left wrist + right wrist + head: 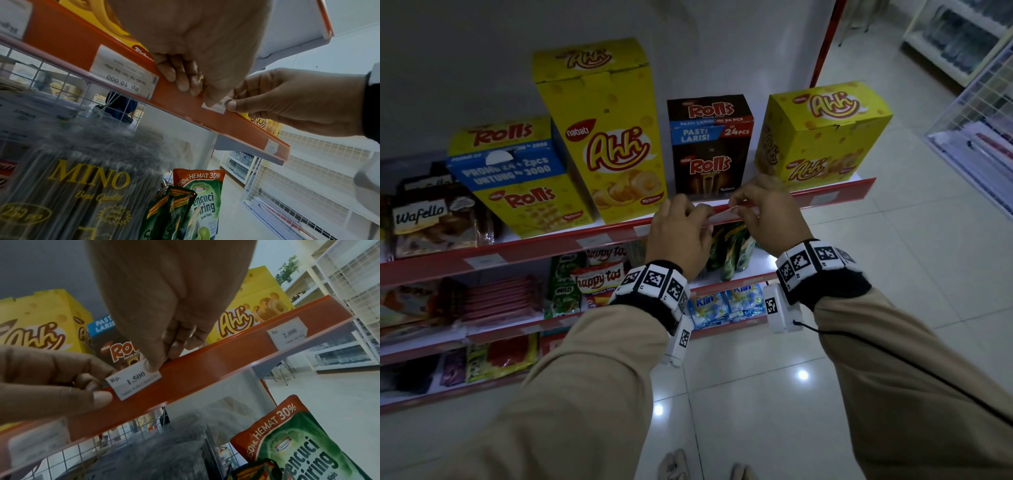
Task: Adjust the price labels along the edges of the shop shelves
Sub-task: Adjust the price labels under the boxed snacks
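Observation:
A white price label (pixel 133 381) reading "Rp. 1.500" sits in the red shelf-edge rail (pixel 226 356), below the brown Rolls box (pixel 710 147). My left hand (pixel 700 212) pinches the label's left end between thumb and fingers (pixel 100 395). My right hand (pixel 739 205) grips its upper right corner, thumb (pixel 152 366) on the front and fingers curled over the rail's top. In the left wrist view the label (pixel 214 108) is mostly hidden under both thumbs. In the head view my hands hide nearly all of the label.
Other labels sit along the same rail: "Rp. 2.000" (pixel 287 335) to the right, "Rp. 10.000" (pixel 125 73) to the left. Yellow Ahh boxes (pixel 606 137) flank the Rolls box. Green soap pouches (pixel 298 443) and a MINO packet (pixel 82 178) stand below. Tiled floor (pixel 893 240) lies right.

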A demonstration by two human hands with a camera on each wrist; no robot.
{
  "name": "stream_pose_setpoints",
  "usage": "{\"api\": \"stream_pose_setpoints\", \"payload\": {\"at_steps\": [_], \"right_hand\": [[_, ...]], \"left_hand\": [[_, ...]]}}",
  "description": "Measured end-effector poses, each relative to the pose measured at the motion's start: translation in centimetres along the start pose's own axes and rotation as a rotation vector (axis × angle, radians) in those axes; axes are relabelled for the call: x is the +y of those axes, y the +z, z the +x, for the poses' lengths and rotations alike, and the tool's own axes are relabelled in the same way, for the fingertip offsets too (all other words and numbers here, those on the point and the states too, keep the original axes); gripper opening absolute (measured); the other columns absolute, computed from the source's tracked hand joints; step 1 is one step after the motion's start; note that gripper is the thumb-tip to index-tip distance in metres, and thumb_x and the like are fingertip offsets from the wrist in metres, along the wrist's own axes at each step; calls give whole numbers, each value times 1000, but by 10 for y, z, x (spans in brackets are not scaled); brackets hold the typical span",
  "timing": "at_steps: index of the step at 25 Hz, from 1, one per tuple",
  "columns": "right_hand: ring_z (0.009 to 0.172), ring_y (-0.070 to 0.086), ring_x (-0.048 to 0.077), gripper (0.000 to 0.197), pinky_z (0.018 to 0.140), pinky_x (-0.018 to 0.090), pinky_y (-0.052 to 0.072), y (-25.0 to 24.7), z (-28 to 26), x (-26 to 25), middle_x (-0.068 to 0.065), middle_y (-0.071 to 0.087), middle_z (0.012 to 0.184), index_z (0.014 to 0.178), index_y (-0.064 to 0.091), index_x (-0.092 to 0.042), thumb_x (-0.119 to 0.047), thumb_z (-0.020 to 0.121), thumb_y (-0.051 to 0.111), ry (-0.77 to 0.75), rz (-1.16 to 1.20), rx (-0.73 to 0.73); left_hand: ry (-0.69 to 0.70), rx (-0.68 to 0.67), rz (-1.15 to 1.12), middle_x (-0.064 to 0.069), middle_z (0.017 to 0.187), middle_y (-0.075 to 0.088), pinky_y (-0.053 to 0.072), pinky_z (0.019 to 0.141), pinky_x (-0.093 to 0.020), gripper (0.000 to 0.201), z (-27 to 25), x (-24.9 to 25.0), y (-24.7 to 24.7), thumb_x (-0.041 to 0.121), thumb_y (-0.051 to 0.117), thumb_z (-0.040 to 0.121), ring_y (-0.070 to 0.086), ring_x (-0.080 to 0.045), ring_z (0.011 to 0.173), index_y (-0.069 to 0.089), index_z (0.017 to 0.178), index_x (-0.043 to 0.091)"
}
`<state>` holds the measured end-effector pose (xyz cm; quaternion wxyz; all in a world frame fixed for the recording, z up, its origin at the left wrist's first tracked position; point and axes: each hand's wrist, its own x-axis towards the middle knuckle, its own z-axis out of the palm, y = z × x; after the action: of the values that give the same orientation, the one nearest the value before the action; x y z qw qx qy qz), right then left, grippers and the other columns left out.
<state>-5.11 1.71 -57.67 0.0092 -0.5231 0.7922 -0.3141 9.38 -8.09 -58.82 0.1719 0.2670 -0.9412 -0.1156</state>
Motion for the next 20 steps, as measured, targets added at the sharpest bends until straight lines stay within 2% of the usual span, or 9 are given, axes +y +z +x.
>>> {"api": "stream_pose_setpoints", "payload": {"at_steps": [4,7,11,14,20], "right_hand": [[96,53,33,15,77,38,45,0,-4,-2,14,62,95,94,66,-6,-12,82,62,-88,-181,2],[95,55,33,14,72,38,46,-1,-4,-3,13,62,94,94,66,-8,-15,82,62,-89,-265,-65],[103,51,32,16,79,42,46,1,-4,-3,15,61,102,100,66,-7,-14,89,57,-74,-316,-166],[105,49,31,17,80,43,46,3,-3,-3,14,60,104,102,66,-7,-13,92,53,-39,-340,-180],[103,50,34,18,78,44,46,6,-6,-4,17,60,103,103,66,-6,-8,91,53,-35,-323,-148]], "left_hand": [[21,-15,74,-13,100,51,39,79,-40,25,1,0,0,21,55,87,46,-31,96,66,108,11],[17,-6,72,-13,100,52,39,80,-39,24,2,0,0,20,56,86,46,-32,95,68,104,11],[25,-13,73,-12,102,54,40,82,-40,25,0,0,0,21,55,87,46,-32,97,66,107,12],[41,-39,77,-11,105,54,39,84,-39,26,-2,-3,0,20,54,87,45,-31,99,61,111,14],[57,-49,101,-12,104,52,40,84,-39,26,-1,-4,-1,21,53,88,45,-31,98,64,110,11]]}}
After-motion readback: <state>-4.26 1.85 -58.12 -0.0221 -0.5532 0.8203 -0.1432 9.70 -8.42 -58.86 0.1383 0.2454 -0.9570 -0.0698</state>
